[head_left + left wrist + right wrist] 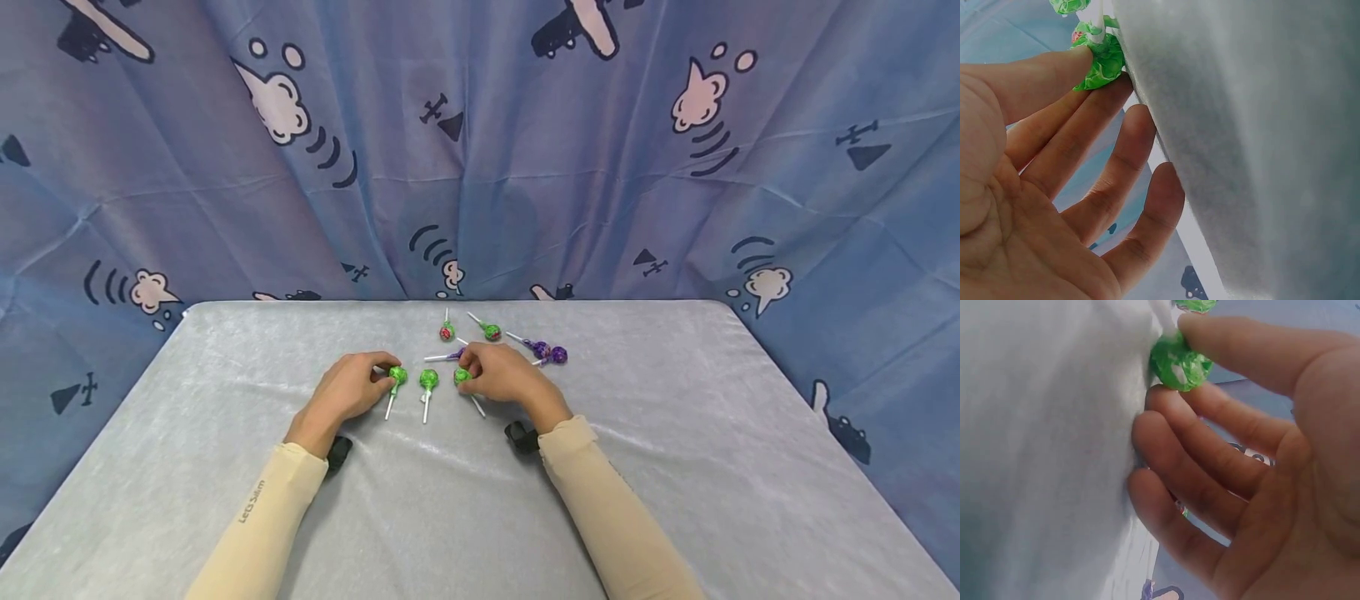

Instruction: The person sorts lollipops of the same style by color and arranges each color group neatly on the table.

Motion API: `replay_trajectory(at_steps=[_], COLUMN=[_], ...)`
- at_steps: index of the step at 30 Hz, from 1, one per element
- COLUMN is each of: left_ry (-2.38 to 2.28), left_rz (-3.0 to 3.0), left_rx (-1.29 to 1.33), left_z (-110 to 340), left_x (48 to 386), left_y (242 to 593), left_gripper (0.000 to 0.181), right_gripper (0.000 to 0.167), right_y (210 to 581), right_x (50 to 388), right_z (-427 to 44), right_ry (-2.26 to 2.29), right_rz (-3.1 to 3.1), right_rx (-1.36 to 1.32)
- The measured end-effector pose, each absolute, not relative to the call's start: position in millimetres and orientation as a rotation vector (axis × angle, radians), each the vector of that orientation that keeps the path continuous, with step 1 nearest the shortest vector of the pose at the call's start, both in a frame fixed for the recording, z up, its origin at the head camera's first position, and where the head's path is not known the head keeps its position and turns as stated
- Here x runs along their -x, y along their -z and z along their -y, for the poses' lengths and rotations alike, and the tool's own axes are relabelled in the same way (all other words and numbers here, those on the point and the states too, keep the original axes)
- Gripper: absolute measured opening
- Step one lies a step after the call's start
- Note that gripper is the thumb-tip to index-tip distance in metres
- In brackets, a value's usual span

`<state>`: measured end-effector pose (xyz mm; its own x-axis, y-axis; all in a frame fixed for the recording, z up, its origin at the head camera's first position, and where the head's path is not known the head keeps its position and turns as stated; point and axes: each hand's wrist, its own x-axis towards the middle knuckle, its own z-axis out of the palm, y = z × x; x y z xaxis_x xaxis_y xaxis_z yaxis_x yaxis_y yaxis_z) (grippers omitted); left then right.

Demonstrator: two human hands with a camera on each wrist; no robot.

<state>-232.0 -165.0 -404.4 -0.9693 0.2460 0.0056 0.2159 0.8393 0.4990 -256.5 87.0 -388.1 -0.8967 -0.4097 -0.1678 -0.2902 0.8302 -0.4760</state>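
Three green lollipops lie in a row with sticks toward the person. My left hand (347,392) pinches the head of the left one (398,375) between thumb and fingers; its green wrapper (1105,65) shows in the left wrist view. Between the hands lies the middle green lollipop (428,380), untouched. My right hand (506,375) holds the right green lollipop (461,377) by its head, the stick pointing down and right. In the right wrist view the thumb and fingers are around that green head (1180,364).
Behind the row lie two green-and-red lollipops (447,332) (491,332). Purple lollipops (558,355) (541,349) are right of my right hand, and another purple one (454,355) is partly hidden by it. A grey cloth covers the table (427,517); a patterned blue curtain (480,217) hangs behind.
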Motion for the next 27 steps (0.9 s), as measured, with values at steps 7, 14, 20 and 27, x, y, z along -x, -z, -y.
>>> replay_trajectory(at_steps=[7,14,20,27], left_ry=[-0.792,-0.79,-0.793,-0.794], left_rz=[-2.954,-2.954,-2.954,-2.953], left_rx=[-0.363,-0.353,-0.355,-0.359], left_z=[165.0,164.8,164.7,164.4], left_x=[231.8,231.3,230.6,230.8], left_y=[404.0,402.9,402.4,402.0], left_gripper=[0.029,0.029,0.029,0.029], right_gripper=[0.025,0.026,0.029,0.031], right_y=[387.7,386.1,383.5,383.8], right_x=[256.5,256.3,256.5,257.8], right_z=[-88.2,-90.0,-93.3,-95.8], right_ry=[0.622,0.619,0.616,0.629], right_rz=[-2.742,-2.746,-2.738,-2.732], right_rx=[0.586,0.6,0.61,0.614])
